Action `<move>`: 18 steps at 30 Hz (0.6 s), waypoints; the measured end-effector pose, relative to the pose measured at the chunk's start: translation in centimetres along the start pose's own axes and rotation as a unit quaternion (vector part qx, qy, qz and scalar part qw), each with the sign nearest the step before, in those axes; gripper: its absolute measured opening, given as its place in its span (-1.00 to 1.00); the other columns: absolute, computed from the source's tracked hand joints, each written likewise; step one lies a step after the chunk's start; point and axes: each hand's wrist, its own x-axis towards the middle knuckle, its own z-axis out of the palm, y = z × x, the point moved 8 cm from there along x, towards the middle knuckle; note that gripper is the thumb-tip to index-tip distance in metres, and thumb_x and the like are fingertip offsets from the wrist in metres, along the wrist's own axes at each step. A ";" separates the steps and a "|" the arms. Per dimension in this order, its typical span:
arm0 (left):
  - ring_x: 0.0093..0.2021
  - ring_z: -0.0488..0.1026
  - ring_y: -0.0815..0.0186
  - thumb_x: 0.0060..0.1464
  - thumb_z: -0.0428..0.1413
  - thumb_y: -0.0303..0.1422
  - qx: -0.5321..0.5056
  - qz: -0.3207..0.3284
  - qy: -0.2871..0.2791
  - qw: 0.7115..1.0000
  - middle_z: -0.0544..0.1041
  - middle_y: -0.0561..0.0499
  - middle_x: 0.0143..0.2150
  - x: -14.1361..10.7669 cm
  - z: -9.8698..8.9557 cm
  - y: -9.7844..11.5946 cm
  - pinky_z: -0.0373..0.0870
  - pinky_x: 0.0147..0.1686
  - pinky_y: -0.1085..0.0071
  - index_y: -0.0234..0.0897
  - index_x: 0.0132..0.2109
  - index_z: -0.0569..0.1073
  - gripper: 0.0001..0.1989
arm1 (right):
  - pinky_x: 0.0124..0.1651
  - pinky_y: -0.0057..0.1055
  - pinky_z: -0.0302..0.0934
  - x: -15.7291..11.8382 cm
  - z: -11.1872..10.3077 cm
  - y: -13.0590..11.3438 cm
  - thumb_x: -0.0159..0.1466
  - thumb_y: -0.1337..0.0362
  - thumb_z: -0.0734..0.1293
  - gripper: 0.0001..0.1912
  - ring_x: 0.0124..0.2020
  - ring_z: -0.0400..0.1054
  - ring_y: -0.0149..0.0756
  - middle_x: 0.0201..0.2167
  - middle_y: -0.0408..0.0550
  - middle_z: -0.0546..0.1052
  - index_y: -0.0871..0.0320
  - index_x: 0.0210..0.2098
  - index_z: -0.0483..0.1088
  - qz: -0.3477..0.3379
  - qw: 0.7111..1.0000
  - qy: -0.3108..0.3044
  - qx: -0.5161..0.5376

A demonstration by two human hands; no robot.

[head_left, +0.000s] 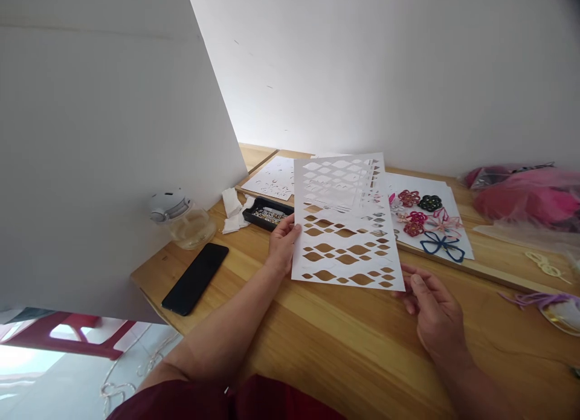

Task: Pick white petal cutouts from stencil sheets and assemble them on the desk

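Observation:
A white paper sheet with rows of leaf-shaped and wavy cut-outs (299, 251) is held up, tilted, above the wooden table. Its left edge is pinched by my left hand (284, 245), the thumb in front and the other fingers partly hidden behind. At the lower right corner is my right hand (435, 311), its fingers curled around and behind that corner. Through the holes the brown tabletop shows, and white paper shows through the upper ones. Just left of the sheet, a black tray (259, 219) contains small mixed beads.
Beaded flowers (410, 197) and a dark blue wire-like flower (443, 246) lie on white paper at right. Pink netting (532, 196) sits beyond. At left are a phone (196, 279), a clear jar with a grey lid (190, 225) and tissues (232, 207). Walls (362, 63) border the table.

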 end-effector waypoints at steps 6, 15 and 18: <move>-0.18 0.52 0.22 -0.19 0.38 -0.27 -0.003 0.004 -0.033 0.999 0.60 -0.03 -0.17 -0.6 1.1 0.1 0.41 -0.05 0.23 -0.19 -0.03 0.55 -0.51 | -0.57 -0.46 0.00 -0.2 -0.2 0.1 0.29 0.11 0.37 -0.78 -0.56 0.10 -0.44 -0.45 -0.16 0.46 0.03 -0.12 0.52 -0.004 1.000 0.003 -0.026; -0.21 0.53 0.24 -0.15 0.38 -0.25 0.009 0.022 -0.056 0.998 0.61 -0.01 -0.20 -0.7 1.4 0.1 0.42 -0.12 0.28 -0.16 0.03 0.53 -0.47 | -0.11 -0.37 0.31 -0.8 -0.3 -0.3 0.20 0.13 0.44 -0.78 -0.19 0.41 -0.25 -0.20 -0.12 0.59 0.00 -0.16 0.53 -0.010 0.998 0.041 -0.043; -0.23 0.53 0.25 -0.14 0.38 -0.25 0.003 0.026 -0.058 0.998 0.61 -0.01 -0.20 -0.7 1.5 0.2 0.43 -0.13 0.29 -0.16 0.02 0.53 -0.48 | -0.08 -0.37 0.31 -0.8 -0.3 -0.3 0.20 0.13 0.45 -0.77 -0.20 0.42 -0.27 -0.22 -0.13 0.60 0.00 -0.15 0.52 -0.013 0.998 0.041 -0.047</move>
